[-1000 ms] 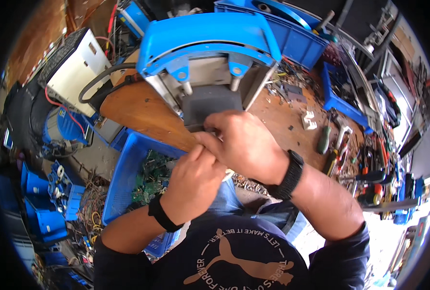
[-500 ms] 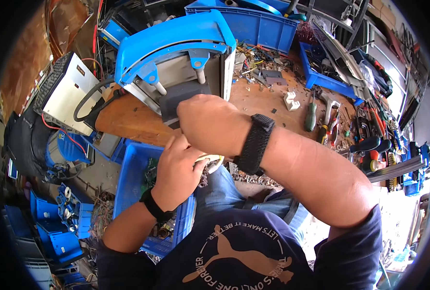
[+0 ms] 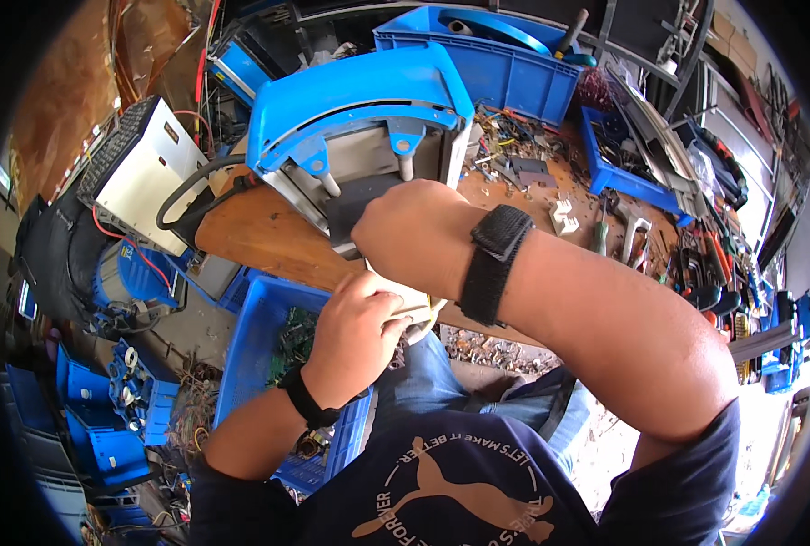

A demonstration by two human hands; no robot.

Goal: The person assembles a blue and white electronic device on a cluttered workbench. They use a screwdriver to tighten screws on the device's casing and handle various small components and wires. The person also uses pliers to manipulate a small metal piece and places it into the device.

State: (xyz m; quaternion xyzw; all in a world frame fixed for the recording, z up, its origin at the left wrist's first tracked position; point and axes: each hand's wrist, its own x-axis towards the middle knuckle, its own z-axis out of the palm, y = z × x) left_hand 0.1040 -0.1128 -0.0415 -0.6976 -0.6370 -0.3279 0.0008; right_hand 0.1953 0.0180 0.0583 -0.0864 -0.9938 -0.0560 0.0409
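Observation:
My left hand (image 3: pixel 355 337) is closed around a pale cream piece (image 3: pixel 412 310) with a yellowish edge, at the front edge of the workbench; most of it is covered by my hands. Just beyond and above it, my right hand (image 3: pixel 418 227) is curled into a fist, its fingers turned away, so what it grips is hidden. The right knuckles lie in front of the dark plate of a blue-topped machine (image 3: pixel 359 86) with two metal posts. A black strap circles each wrist.
Below my left arm stands a blue crate (image 3: pixel 250 337) with green circuit boards. A white box-shaped device (image 3: pixel 155 173) is at the left. Scraps, a white plastic part (image 3: pixel 564 217) and hand tools (image 3: pixel 637 237) lie on the bench's right. Another blue crate (image 3: pixel 523 86) sits behind.
The whole scene has shifted right and slightly down in the picture. More of the pale piece shows between my hands. My right fist stays before the machine.

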